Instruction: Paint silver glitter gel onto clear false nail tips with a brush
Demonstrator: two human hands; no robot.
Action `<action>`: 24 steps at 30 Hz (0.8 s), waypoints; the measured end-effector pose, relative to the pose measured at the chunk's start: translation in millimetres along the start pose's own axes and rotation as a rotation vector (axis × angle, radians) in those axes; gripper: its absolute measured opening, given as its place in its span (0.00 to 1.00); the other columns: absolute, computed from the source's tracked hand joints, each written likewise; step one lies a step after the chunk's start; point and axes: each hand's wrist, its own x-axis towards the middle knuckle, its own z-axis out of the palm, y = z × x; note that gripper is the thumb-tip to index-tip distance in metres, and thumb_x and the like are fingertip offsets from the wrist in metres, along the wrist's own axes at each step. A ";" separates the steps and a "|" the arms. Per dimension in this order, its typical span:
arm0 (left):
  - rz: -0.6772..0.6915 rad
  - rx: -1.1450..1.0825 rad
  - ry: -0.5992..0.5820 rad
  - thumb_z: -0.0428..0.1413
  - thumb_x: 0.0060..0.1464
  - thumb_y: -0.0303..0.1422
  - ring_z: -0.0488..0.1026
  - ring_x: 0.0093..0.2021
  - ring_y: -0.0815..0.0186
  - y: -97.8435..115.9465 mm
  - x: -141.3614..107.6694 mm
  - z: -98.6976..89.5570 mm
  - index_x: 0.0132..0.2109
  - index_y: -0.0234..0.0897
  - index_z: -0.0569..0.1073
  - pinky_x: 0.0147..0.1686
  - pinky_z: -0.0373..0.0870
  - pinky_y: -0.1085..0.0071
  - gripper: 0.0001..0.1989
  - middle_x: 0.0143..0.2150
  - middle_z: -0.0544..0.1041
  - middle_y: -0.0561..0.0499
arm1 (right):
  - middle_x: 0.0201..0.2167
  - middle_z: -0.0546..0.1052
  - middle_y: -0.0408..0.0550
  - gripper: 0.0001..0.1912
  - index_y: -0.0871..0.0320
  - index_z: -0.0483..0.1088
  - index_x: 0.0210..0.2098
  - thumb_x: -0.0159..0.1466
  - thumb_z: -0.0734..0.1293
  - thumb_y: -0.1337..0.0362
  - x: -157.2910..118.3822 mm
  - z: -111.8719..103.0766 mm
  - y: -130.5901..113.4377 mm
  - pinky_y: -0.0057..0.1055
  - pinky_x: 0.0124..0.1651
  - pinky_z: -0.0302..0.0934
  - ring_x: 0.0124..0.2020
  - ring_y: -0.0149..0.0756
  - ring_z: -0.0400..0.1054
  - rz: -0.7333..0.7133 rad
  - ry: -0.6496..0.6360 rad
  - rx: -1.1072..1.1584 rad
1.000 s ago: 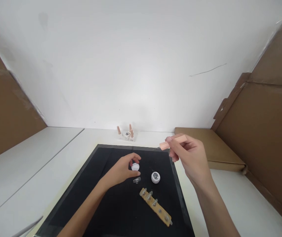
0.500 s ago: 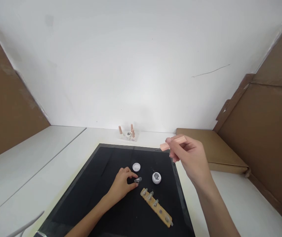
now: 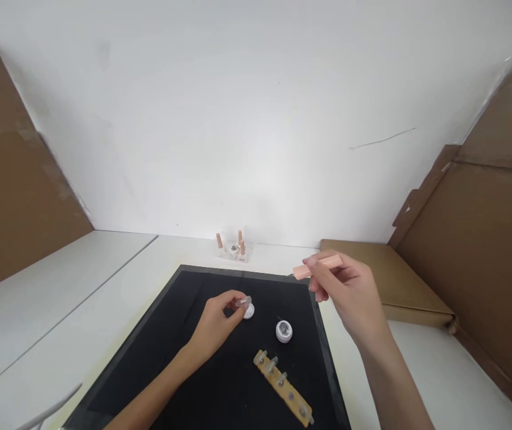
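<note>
My left hand (image 3: 220, 319) pinches a small clear grey nail tip (image 3: 244, 301) between thumb and fingers, over the white round lid (image 3: 249, 311), which it partly covers. My right hand (image 3: 343, 286) grips a pink-handled fine brush (image 3: 317, 266), its thin tip pointing left above the mat's far edge. An open white jar (image 3: 284, 331) with grey contents stands on the black mat between the hands. Below the jar lies a tan strip (image 3: 282, 388) at a slant, bearing several clear nail tips.
A clear holder (image 3: 233, 254) with pink-capped items stands behind the black mat (image 3: 220, 382). A flat cardboard box (image 3: 408, 286) lies at the right. Cardboard panels stand at both sides, and a white curved object (image 3: 54, 409) is at the lower left.
My left hand has lifted the nail tip off the mat area and moved it up and left, over the lid. My right hand and brush keep nearly the same pose; the view has shifted slightly.
</note>
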 end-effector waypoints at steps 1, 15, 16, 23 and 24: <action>0.027 -0.017 0.021 0.54 0.58 0.35 0.74 0.36 0.61 9.4 2.2 -4.9 0.37 0.37 0.76 0.38 0.69 0.68 0.09 0.34 0.79 0.48 | 0.24 0.79 0.45 0.13 0.57 0.76 0.20 0.59 0.71 0.60 -0.3 0.1 -0.5 0.21 0.16 0.61 0.18 0.26 0.65 -0.013 -0.003 -0.001; 0.076 -0.536 -0.037 0.56 0.61 0.34 0.75 0.38 0.65 103.6 5.5 -33.8 0.39 0.39 0.80 0.41 0.71 0.72 0.08 0.36 0.80 0.50 | 0.20 0.75 0.39 0.06 0.50 0.77 0.39 0.63 0.68 0.66 -23.7 -9.1 -14.6 0.26 0.26 0.65 0.23 0.29 0.68 -0.486 -0.037 -0.137; 0.074 -0.558 -0.058 0.56 0.61 0.34 0.75 0.37 0.66 106.0 4.4 -34.3 0.39 0.39 0.80 0.40 0.71 0.73 0.08 0.35 0.80 0.51 | 0.21 0.74 0.39 0.07 0.51 0.76 0.40 0.64 0.68 0.66 -23.9 -9.5 -15.2 0.26 0.25 0.63 0.23 0.29 0.67 -0.516 -0.058 -0.138; 0.139 -0.578 -0.194 0.54 0.63 0.33 0.73 0.37 0.68 101.6 -2.5 -43.3 0.40 0.41 0.81 0.39 0.69 0.75 0.09 0.35 0.77 0.52 | 0.22 0.73 0.41 0.07 0.53 0.74 0.42 0.67 0.65 0.63 -22.2 -2.6 -17.6 0.26 0.23 0.60 0.21 0.29 0.65 -0.593 -0.143 -0.114; 0.133 -0.586 -0.214 0.54 0.64 0.33 0.73 0.37 0.68 99.4 -2.6 -44.5 0.40 0.41 0.80 0.39 0.68 0.75 0.09 0.35 0.77 0.52 | 0.22 0.73 0.41 0.07 0.54 0.74 0.41 0.67 0.65 0.62 -21.7 -0.1 -18.2 0.26 0.22 0.60 0.21 0.28 0.65 -0.609 -0.151 -0.114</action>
